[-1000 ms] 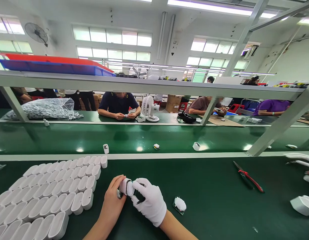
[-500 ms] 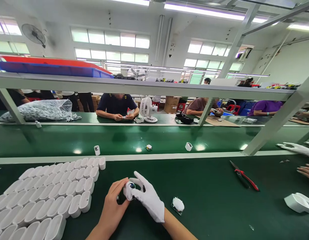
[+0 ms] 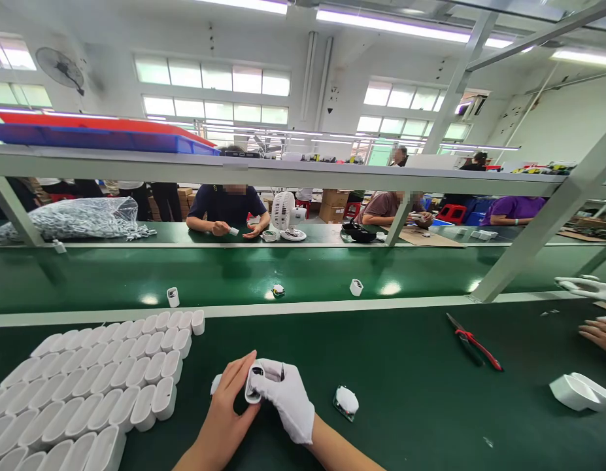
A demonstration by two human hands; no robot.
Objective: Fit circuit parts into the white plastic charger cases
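Observation:
My bare left hand (image 3: 229, 405) is closed around a white oval plastic housing (image 3: 254, 384), whose open end faces my right hand and shows dark parts inside. My right hand (image 3: 287, 396), in a white glove, pinches at that opening with its thumb and fingers, which partly cover it. A white piece (image 3: 216, 384) peeks out behind my left hand, mostly hidden. To the right of my glove, a small circuit board with a round white top (image 3: 346, 401) lies on the green bench.
Rows of white housings (image 3: 101, 379) fill the bench's left. Red-handled pliers (image 3: 472, 340) and white shells (image 3: 582, 391) lie right, near a co-worker's hands (image 3: 597, 333). Small parts, including a housing (image 3: 356, 287), sit on the green belt (image 3: 303, 261) beneath a shelf (image 3: 303, 171).
My gloved fingers have closed in on the housing's opening, and the green board visible there before is now hidden. Parts on the belt have shifted left.

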